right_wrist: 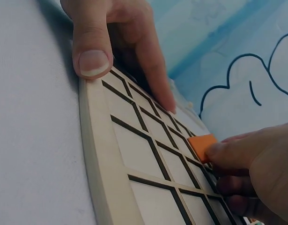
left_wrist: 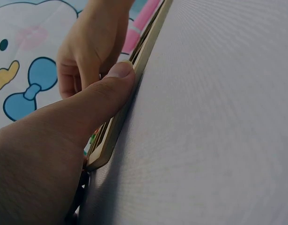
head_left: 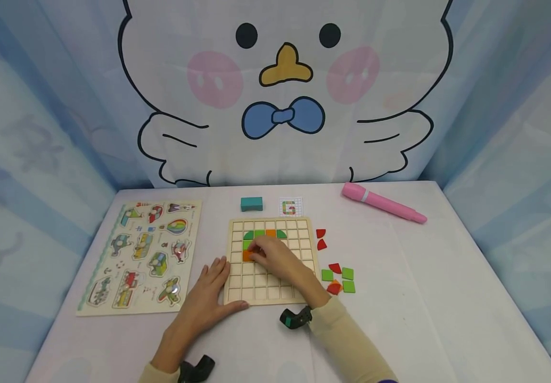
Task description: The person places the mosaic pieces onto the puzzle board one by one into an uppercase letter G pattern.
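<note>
A wooden grid board (head_left: 265, 304) lies in the middle of the table. My left hand (head_left: 204, 300) steadies its near left corner, fingers extended along the left side and thumb on the front edge. Over the board, my right hand (head_left: 277, 259) pinches an orange square tile (right_wrist: 201, 146) between thumb and fingers, at a cell on the left part of the grid. Whether the tile lies fully in its cell I cannot tell. Green quarter-round tiles (head_left: 281, 234), green squares (head_left: 259, 234) and another orange square (head_left: 270, 233) form a row near the top.
Right of the board lie loose red tiles (head_left: 321, 233) and green tiles (head_left: 348, 273). Behind it are a teal block (head_left: 252, 204) and a small pattern card (head_left: 290, 207). A picture puzzle board (head_left: 133, 223) is at left, a pink pen-shaped object (head_left: 385, 203) at back right.
</note>
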Demonstrator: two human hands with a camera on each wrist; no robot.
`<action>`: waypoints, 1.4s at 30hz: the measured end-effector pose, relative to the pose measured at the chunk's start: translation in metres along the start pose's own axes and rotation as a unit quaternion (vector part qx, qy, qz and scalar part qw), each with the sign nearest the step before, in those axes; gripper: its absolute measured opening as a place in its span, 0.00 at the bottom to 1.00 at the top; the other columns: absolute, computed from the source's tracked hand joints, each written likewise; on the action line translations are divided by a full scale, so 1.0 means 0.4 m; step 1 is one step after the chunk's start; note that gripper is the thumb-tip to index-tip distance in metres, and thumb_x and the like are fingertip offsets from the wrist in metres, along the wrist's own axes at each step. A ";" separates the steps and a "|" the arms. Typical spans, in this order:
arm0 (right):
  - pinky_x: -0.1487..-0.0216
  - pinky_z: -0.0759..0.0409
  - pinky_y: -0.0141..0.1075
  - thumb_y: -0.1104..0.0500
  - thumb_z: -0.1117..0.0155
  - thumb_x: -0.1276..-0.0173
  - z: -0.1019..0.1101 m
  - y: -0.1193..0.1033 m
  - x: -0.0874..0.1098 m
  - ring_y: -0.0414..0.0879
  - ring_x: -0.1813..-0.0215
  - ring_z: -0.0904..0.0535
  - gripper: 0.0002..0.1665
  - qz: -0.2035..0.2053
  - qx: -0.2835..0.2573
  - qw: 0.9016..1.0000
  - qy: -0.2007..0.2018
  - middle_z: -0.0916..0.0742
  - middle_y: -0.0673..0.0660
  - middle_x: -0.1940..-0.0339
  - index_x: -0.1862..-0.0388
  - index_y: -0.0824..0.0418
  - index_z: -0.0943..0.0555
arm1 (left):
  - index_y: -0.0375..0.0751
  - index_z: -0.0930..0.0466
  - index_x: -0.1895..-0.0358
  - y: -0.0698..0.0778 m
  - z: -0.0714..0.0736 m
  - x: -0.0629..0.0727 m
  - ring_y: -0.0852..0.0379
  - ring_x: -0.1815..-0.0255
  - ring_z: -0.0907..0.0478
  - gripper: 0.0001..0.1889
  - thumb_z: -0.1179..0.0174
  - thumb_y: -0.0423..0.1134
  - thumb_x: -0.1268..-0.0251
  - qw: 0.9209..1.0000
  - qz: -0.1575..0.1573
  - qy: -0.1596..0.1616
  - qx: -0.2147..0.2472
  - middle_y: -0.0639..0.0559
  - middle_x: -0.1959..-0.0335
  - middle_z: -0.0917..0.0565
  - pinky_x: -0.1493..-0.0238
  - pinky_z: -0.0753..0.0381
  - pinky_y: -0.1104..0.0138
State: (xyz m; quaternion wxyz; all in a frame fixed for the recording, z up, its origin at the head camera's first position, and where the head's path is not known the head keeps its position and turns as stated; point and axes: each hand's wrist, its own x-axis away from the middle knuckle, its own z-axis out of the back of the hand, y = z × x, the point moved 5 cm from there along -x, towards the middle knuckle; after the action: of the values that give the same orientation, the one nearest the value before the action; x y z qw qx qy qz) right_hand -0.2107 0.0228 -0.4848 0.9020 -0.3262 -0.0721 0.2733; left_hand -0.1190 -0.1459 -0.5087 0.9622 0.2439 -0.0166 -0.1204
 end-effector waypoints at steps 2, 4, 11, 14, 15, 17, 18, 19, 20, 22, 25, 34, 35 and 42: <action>0.48 0.16 0.34 0.56 0.36 0.26 -0.001 -0.002 0.000 0.40 0.55 0.20 0.10 0.006 0.008 1.000 0.003 0.13 0.51 0.54 0.51 0.58 0.16 | 0.34 0.40 0.24 0.000 0.000 0.000 0.41 0.19 0.45 0.56 0.33 0.70 0.48 1.000 -0.002 0.002 -0.002 0.40 0.21 0.39 0.17 0.48 0.47; 0.49 0.16 0.34 0.55 0.37 0.26 -0.003 -0.002 0.000 0.39 0.56 0.21 0.11 0.009 0.017 1.000 0.007 0.14 0.51 0.55 0.50 0.58 0.15 | 0.34 0.39 0.24 -0.001 0.000 0.000 0.41 0.19 0.45 0.56 0.33 0.70 0.48 1.000 -0.004 0.004 -0.004 0.40 0.21 0.39 0.17 0.47 0.47; 0.52 0.17 0.32 0.54 0.38 0.25 -0.007 -0.003 0.005 0.38 0.59 0.23 0.11 0.021 0.045 0.999 0.015 0.16 0.49 0.58 0.52 0.56 0.14 | 0.33 0.38 0.25 0.001 0.001 0.002 0.40 0.20 0.43 0.56 0.33 0.70 0.49 1.000 -0.011 0.017 -0.004 0.39 0.22 0.38 0.18 0.46 0.45; 0.51 0.17 0.33 0.53 0.38 0.25 -0.008 -0.002 0.006 0.38 0.59 0.23 0.11 0.018 0.043 0.999 0.015 0.16 0.49 0.57 0.52 0.56 0.14 | 0.33 0.38 0.25 0.000 -0.001 0.002 0.40 0.20 0.42 0.56 0.33 0.70 0.49 1.000 -0.011 0.018 -0.004 0.39 0.22 0.38 0.18 0.45 0.45; 0.51 0.17 0.33 0.53 0.38 0.25 -0.008 -0.001 0.007 0.38 0.58 0.23 0.11 0.015 0.041 0.999 0.013 0.16 0.49 0.57 0.52 0.56 0.14 | 0.33 0.38 0.24 0.000 -0.001 0.002 0.40 0.20 0.42 0.56 0.32 0.70 0.49 1.000 -0.010 0.017 -0.003 0.39 0.22 0.38 0.18 0.46 0.45; 0.50 0.17 0.33 0.54 0.37 0.26 -0.007 0.000 0.008 0.38 0.58 0.23 0.11 0.008 0.034 0.999 0.011 0.16 0.49 0.57 0.52 0.56 0.14 | 0.33 0.39 0.24 0.000 0.000 0.003 0.40 0.20 0.43 0.56 0.33 0.70 0.48 1.000 -0.009 0.014 -0.002 0.39 0.21 0.38 0.18 0.46 0.46; 0.50 0.17 0.33 0.54 0.37 0.26 -0.005 -0.001 0.008 0.38 0.58 0.23 0.11 0.005 0.031 0.999 0.010 0.16 0.49 0.57 0.52 0.56 0.14 | 0.33 0.39 0.24 0.000 0.000 0.003 0.40 0.19 0.43 0.56 0.33 0.70 0.49 1.000 -0.008 0.013 -0.001 0.39 0.21 0.38 0.18 0.46 0.46; 0.50 0.17 0.32 0.53 0.37 0.26 -0.004 -0.001 0.008 0.38 0.58 0.23 0.11 0.003 0.028 1.000 0.009 0.16 0.48 0.57 0.52 0.55 0.14 | 0.33 0.39 0.24 0.000 0.000 0.004 0.40 0.19 0.43 0.56 0.33 0.70 0.49 1.000 -0.007 0.011 -0.001 0.39 0.21 0.38 0.18 0.47 0.46; 0.51 0.17 0.32 0.53 0.37 0.26 -0.001 -0.001 0.009 0.38 0.58 0.23 0.11 0.001 0.025 1.000 0.008 0.16 0.48 0.57 0.52 0.55 0.14 | 0.33 0.39 0.24 0.000 0.000 0.004 0.40 0.19 0.44 0.56 0.33 0.70 0.49 1.000 -0.006 0.010 0.000 0.39 0.21 0.38 0.17 0.47 0.46; 0.52 0.17 0.31 0.54 0.37 0.26 0.005 -0.003 0.011 0.38 0.58 0.23 0.10 0.000 0.019 1.000 0.009 0.16 0.48 0.57 0.51 0.55 0.14 | 0.33 0.39 0.24 0.001 0.001 0.004 0.40 0.19 0.44 0.56 0.33 0.70 0.49 1.000 -0.006 0.011 0.000 0.39 0.21 0.38 0.17 0.47 0.46; 0.55 0.18 0.29 0.54 0.37 0.26 0.018 -0.005 0.015 0.37 0.59 0.23 0.10 0.000 0.016 1.000 0.013 0.16 0.47 0.58 0.51 0.55 0.14 | 0.33 0.38 0.25 0.002 0.001 0.004 0.40 0.20 0.43 0.56 0.33 0.70 0.48 1.000 -0.009 0.015 -0.002 0.39 0.22 0.38 0.18 0.46 0.46; 0.58 0.18 0.28 0.57 0.34 0.29 0.062 -0.017 0.027 0.40 0.60 0.22 0.09 0.021 0.013 0.999 0.045 0.16 0.50 0.59 0.53 0.58 0.15 | 0.33 0.38 0.24 0.002 0.000 0.004 0.40 0.20 0.43 0.57 0.32 0.70 0.50 1.000 -0.005 0.013 0.002 0.40 0.21 0.38 0.17 0.47 0.46; 0.58 0.18 0.29 0.57 0.34 0.29 0.066 -0.019 0.028 0.40 0.60 0.22 0.09 0.021 0.010 0.999 0.046 0.16 0.50 0.60 0.53 0.58 0.15 | 0.33 0.39 0.24 0.002 0.000 0.004 0.40 0.19 0.43 0.57 0.33 0.70 0.49 1.000 -0.004 0.011 0.002 0.40 0.21 0.38 0.17 0.47 0.47; 0.58 0.18 0.30 0.56 0.33 0.30 0.091 -0.024 0.037 0.41 0.59 0.22 0.11 0.018 0.009 0.999 0.049 0.16 0.51 0.57 0.52 0.59 0.16 | 0.33 0.39 0.24 -0.001 -0.001 0.004 0.41 0.19 0.43 0.57 0.33 0.71 0.49 1.000 -0.005 0.012 -0.001 0.40 0.21 0.39 0.17 0.47 0.47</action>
State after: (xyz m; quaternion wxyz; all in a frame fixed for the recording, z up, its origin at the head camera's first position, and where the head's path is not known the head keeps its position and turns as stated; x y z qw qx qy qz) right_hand -0.2054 0.0445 -0.4514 0.9025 -0.3321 -0.0195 0.2737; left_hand -0.1174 -0.1465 -0.5092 0.9618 0.2447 -0.0041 -0.1224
